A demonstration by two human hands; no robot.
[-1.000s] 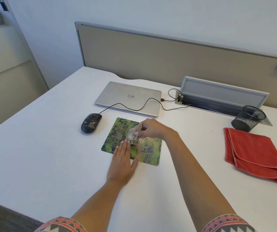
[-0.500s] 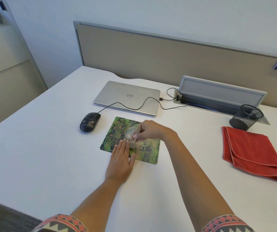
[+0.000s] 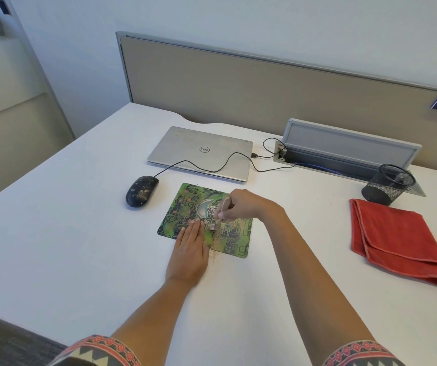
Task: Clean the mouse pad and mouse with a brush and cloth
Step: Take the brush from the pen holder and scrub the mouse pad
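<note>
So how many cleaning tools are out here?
2: a small brush gripped in the right hand on the mouse pad, and a folded red cloth lying beside the mesh pen cup.

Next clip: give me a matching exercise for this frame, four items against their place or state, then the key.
Things:
1. mouse
2. cloth
3. brush
4. laptop

Places or states:
a. folded, lying to the right of the mouse pad
b. gripped by the right hand, over the pad
c. closed, beyond the pad
d. speckled with dirt, left of the pad

Pairs: 1-d, 2-a, 3-b, 4-c
</note>
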